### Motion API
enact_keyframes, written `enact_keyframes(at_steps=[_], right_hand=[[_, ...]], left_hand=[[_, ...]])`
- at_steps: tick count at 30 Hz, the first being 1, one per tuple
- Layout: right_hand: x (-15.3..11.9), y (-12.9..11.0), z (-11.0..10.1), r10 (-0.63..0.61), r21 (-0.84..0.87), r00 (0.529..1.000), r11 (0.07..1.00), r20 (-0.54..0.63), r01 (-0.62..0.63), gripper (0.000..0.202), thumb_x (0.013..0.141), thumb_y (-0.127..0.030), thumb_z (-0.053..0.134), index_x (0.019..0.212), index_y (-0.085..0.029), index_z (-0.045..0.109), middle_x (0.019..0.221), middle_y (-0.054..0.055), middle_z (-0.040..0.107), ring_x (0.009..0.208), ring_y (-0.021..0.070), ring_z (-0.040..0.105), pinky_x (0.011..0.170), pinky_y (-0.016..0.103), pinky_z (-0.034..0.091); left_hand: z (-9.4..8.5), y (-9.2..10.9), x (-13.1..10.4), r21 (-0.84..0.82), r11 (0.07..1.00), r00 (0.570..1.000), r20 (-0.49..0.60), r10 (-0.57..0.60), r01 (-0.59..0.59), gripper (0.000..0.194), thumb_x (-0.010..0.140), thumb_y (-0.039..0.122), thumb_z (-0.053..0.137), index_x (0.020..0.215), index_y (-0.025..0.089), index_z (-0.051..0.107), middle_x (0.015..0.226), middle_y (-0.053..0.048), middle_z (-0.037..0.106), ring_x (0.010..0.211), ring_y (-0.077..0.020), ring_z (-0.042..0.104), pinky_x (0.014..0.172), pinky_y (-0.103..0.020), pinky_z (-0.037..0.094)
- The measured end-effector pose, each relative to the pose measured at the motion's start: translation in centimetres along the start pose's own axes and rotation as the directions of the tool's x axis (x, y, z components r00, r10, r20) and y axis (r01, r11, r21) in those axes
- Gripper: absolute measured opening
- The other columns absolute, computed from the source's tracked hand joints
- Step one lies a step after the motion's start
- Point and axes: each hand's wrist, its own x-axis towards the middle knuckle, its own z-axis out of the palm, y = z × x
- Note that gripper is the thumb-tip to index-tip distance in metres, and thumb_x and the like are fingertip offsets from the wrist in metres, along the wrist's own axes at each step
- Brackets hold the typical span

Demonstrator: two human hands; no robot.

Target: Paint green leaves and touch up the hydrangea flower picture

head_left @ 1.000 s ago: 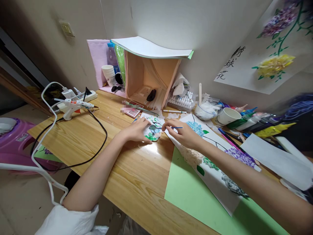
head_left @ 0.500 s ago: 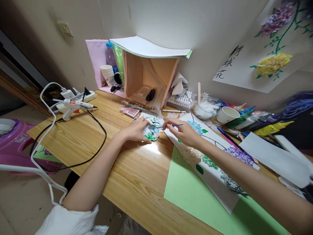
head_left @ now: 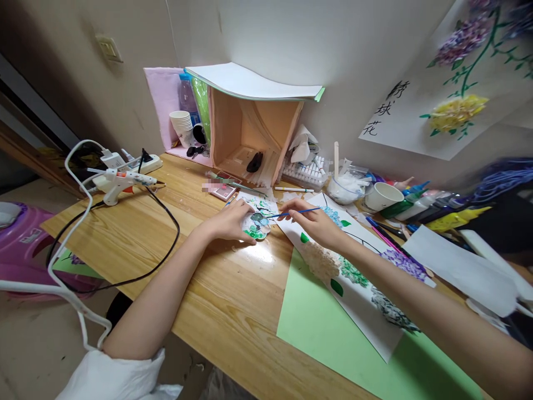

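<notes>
My left hand (head_left: 234, 221) curls round the left edge of a small paint palette (head_left: 261, 235), smeared with green, blue and grey paint. Between the fingers of my right hand (head_left: 307, 219) is a thin blue paintbrush (head_left: 287, 214), its tip over the palette's wells. Below my right forearm lies a white sheet (head_left: 377, 328) with raised flower clusters: blue, beige, green, purple and dark grey, plus green leaves. That sheet rests on light green paper (head_left: 300, 311). Under and behind the palette is a paint-spotted white paper (head_left: 268, 203).
A white glue gun (head_left: 125, 182) with looping cables sits on the left. An open box (head_left: 233, 128) stands against the wall. Towards the right are a paper cup (head_left: 385, 197), paint bottles (head_left: 412, 203), pens (head_left: 389, 236) and a tub of white material (head_left: 345, 190).
My right hand has shifted slightly and the paintbrush now lies flatter, with more of its handle showing. My left hand stays at the palette. The whole view has moved a little.
</notes>
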Motion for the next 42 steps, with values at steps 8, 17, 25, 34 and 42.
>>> enact_keyframes(at_steps=[8, 17, 25, 34, 42], right_hand=[[-1.8, -0.6, -1.7, -0.033, -0.006, 0.999, 0.999, 0.032, 0.033, 0.022, 0.089, -0.027, 0.043, 0.101, -0.024, 0.061, 0.102, 0.004, 0.07, 0.097, 0.0195, 0.062, 0.078, 0.035, 0.047], [-5.9, -1.6, -5.5, -0.137, 0.001, 0.971, 0.99, -0.195, 0.14, 0.021, 0.092, -0.031, 0.047, 0.105, -0.025, 0.063, 0.108, 0.004, 0.066, 0.1, 0.0175, 0.061, 0.085, 0.035, 0.05], [-12.3, -1.3, -8.7, -0.144, 0.027, 0.885, 0.984, -0.443, 0.174, 0.022, 0.095, -0.032, 0.046, 0.1, -0.026, 0.066, 0.1, 0.002, 0.068, 0.092, 0.0157, 0.062, 0.079, 0.032, 0.051], [-17.7, -0.1, -9.2, -0.323, -0.264, 0.823, 0.939, -0.467, 0.219, 0.022, 0.094, -0.023, 0.044, 0.096, -0.027, 0.065, 0.087, 0.003, 0.069, 0.085, 0.0195, 0.062, 0.078, 0.037, 0.047], [-18.4, 0.7, -9.3, -0.357, -0.377, 0.858, 0.901, -0.37, 0.213, 0.021, 0.089, -0.017, 0.047, 0.095, -0.026, 0.065, 0.086, 0.004, 0.071, 0.083, 0.0203, 0.064, 0.075, 0.037, 0.05]], left_hand=[[-0.6, 0.8, -0.1, -0.089, 0.996, 1.0, -0.019, -0.009, 0.007, 0.08, 0.055, 0.061, 0.075, 0.12, 0.019, 0.053, 0.121, -0.011, 0.053, 0.116, -0.0305, 0.05, 0.099, -0.042, 0.041], [-0.3, 2.4, -0.3, -0.17, 0.983, 0.994, -0.1, 0.049, -0.066, 0.073, 0.06, 0.059, 0.075, 0.121, 0.024, 0.054, 0.122, -0.009, 0.054, 0.115, -0.0296, 0.051, 0.099, -0.046, 0.041], [1.5, 10.3, 0.8, -0.187, 0.956, 0.972, -0.101, 0.212, -0.228, 0.066, 0.069, 0.057, 0.07, 0.124, 0.028, 0.047, 0.119, -0.007, 0.049, 0.114, -0.0273, 0.049, 0.098, -0.045, 0.042], [3.4, 14.4, 2.8, -0.186, 0.926, 0.944, -0.055, 0.324, -0.329, 0.072, 0.067, 0.051, 0.074, 0.129, 0.027, 0.045, 0.119, -0.009, 0.046, 0.114, -0.027, 0.049, 0.098, -0.045, 0.044], [3.9, 14.9, 3.3, -0.175, 0.927, 0.943, -0.033, 0.331, -0.332, 0.073, 0.066, 0.051, 0.075, 0.128, 0.027, 0.046, 0.12, -0.009, 0.047, 0.113, -0.0277, 0.051, 0.096, -0.046, 0.045]])
